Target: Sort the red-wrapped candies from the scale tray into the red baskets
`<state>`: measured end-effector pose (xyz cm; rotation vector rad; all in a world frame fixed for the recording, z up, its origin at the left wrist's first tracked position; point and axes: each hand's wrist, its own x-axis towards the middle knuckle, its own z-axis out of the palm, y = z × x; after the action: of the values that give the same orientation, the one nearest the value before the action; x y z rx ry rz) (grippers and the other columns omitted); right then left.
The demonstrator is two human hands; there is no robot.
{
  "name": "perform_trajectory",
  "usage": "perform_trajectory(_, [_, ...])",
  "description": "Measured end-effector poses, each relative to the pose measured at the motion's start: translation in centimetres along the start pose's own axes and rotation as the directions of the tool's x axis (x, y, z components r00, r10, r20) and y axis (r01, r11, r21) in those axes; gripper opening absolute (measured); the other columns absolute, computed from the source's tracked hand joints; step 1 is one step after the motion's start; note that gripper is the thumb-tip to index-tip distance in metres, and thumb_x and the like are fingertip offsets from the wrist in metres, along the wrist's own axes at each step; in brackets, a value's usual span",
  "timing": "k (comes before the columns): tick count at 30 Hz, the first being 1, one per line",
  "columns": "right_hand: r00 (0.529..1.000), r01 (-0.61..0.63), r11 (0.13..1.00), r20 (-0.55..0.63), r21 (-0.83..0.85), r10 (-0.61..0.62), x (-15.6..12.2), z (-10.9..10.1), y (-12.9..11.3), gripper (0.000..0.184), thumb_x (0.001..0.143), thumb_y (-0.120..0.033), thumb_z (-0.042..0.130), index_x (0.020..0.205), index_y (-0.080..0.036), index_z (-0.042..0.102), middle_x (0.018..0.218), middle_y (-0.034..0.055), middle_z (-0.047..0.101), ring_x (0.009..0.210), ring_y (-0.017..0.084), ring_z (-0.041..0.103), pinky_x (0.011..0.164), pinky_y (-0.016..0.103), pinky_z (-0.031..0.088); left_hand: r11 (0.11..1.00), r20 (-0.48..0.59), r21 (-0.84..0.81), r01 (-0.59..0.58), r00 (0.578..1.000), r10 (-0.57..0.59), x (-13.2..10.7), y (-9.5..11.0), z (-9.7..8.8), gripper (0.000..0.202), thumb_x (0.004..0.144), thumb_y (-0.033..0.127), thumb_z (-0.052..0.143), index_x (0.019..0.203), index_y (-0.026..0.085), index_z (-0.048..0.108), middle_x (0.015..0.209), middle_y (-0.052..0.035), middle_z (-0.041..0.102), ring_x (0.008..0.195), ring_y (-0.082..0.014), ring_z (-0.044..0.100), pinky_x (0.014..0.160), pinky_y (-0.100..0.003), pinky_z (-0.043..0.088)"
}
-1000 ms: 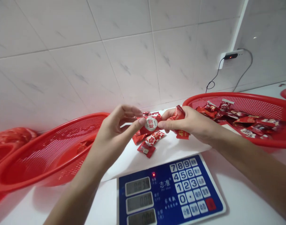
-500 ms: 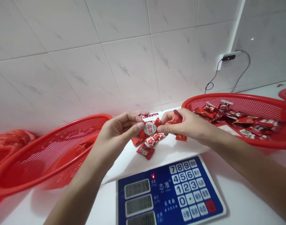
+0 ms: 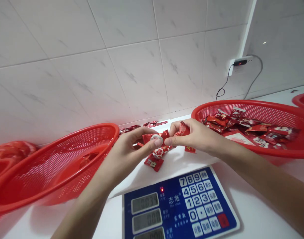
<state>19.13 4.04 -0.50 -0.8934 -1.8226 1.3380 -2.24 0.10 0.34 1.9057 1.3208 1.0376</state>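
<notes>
Between my two hands is a red wrapped candy with a round white label (image 3: 155,136). My left hand (image 3: 132,144) pinches it, the thumb lying over the label. My right hand (image 3: 191,132) pinches its right end with thumb and forefinger, and another red candy (image 3: 182,129) is tucked in the curled fingers of that hand. Just below lie a flower-patterned red and white candy (image 3: 162,152) and a dark red candy packet (image 3: 154,162) on the white scale pan (image 3: 177,164). The scale's blue panel (image 3: 177,199) faces me, its top display reading about 0.034.
A red mesh basket (image 3: 92,131) with a few red packets stands at the left. Another red basket (image 3: 241,103) full of candies stands at the right. More wrappers (image 3: 154,124) lie behind the pan. A cable hangs from a wall socket (image 3: 239,63).
My left thumb has slid right over the round label, covering much of it. The left fingers now wrap further around the candy. My right hand keeps its pinch.
</notes>
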Motion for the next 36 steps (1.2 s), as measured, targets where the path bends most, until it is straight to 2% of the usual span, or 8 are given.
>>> perform_trajectory(6, [0.995,0.04,0.999,-0.094,-0.008,-0.041,-0.1,-0.4,-0.4,0.024,0.074,-0.03,0.087,0.074,-0.016,0.069,0.065,-0.0024,0.059,0.061,0.009,0.05,0.057,0.023,0.038,0.96,-0.101,0.25,-0.129,0.982,0.159,-0.5,0.8,0.2,0.022,0.09,0.043,0.072,0.085,0.022,0.075,0.067,0.0007,0.068,0.06,-0.0157,0.058,0.053,-0.026,0.038])
perform_trajectory(9, [0.974,0.074,0.983,-0.222,0.17,-0.036,0.1,-0.8,-0.1,0.025,0.07,-0.028,0.09,0.076,-0.016,0.07,0.066,-0.0017,0.062,0.059,0.009,0.049,0.054,0.023,0.038,0.92,-0.097,0.349,-0.177,0.97,0.223,-0.8,1.4,1.1,0.016,0.093,0.034,0.068,0.086,0.023,0.077,0.07,-0.0002,0.072,0.063,-0.0169,0.062,0.058,-0.026,0.042])
perform_trajectory(15, [0.963,-0.003,0.701,-0.187,0.713,0.194,0.8,-0.5,-0.1,0.02,0.072,-0.005,0.084,0.081,-0.015,0.069,0.078,-0.0019,0.063,0.071,0.007,0.057,0.065,0.017,0.048,0.681,0.171,0.667,-0.302,0.952,0.254,-0.4,-0.2,3.3,0.025,0.098,0.027,0.061,0.111,0.028,0.082,0.098,-0.0082,0.078,0.084,-0.0254,0.068,0.072,-0.033,0.049])
perform_trajectory(20, [0.941,-0.037,0.556,-0.158,0.83,0.299,1.3,0.3,-0.2,0.023,0.09,0.001,0.064,0.072,-0.014,0.064,0.084,0.0023,0.064,0.078,0.007,0.061,0.08,0.017,0.054,0.522,0.143,0.821,-0.23,0.969,0.202,0.2,-1.6,3.3,0.03,0.098,0.03,0.058,0.116,0.029,0.082,0.097,-0.0123,0.073,0.084,-0.0302,0.064,0.079,-0.044,0.049])
perform_trajectory(23, [0.944,-0.053,0.603,-0.158,0.796,0.291,1.3,0.5,0.2,0.025,0.092,-0.001,0.065,0.071,-0.014,0.063,0.086,0.0047,0.066,0.084,0.009,0.064,0.086,0.017,0.055,0.621,0.125,0.756,-0.208,0.977,0.174,0.2,-1.8,2.5,0.031,0.097,0.038,0.06,0.118,0.03,0.081,0.103,-0.0129,0.071,0.089,-0.0311,0.065,0.079,-0.043,0.049])
perform_trajectory(28, [0.968,-0.124,0.746,-0.086,0.654,0.236,0.7,0.8,0.4,0.014,0.091,-0.012,0.074,0.081,-0.013,0.064,0.078,0.0035,0.067,0.063,0.008,0.06,0.056,0.016,0.05,0.877,0.097,0.459,-0.142,0.989,0.11,-0.1,-0.7,0.3,0.035,0.091,0.051,0.067,0.118,0.032,0.079,0.117,-0.0091,0.074,0.099,-0.0282,0.069,0.08,-0.036,0.051])
perform_trajectory(32, [0.983,-0.109,0.852,-0.075,0.512,0.17,0.5,1.1,0.5,0.02,0.096,-0.026,0.073,0.086,-0.014,0.061,0.066,-0.0029,0.06,0.043,0.002,0.044,0.04,0.015,0.033,0.946,-0.073,0.314,-0.083,0.991,0.112,-0.3,0.4,0.0,0.035,0.089,0.056,0.07,0.108,0.028,0.079,0.11,-0.0061,0.078,0.102,-0.027,0.07,0.084,-0.034,0.051])
perform_trajectory(36, [1.0,0.029,0.923,-0.014,0.385,-0.026,0.4,1.5,1.1,0.027,0.091,-0.036,0.079,0.095,-0.016,0.061,0.072,-0.0046,0.061,0.044,0.001,0.043,0.041,0.016,0.031,0.987,-0.086,0.154,-0.05,0.994,0.064,-0.4,0.6,1.0,0.042,0.088,0.055,0.072,0.115,0.023,0.075,0.105,-0.0061,0.078,0.099,-0.0254,0.072,0.081,-0.033,0.054])
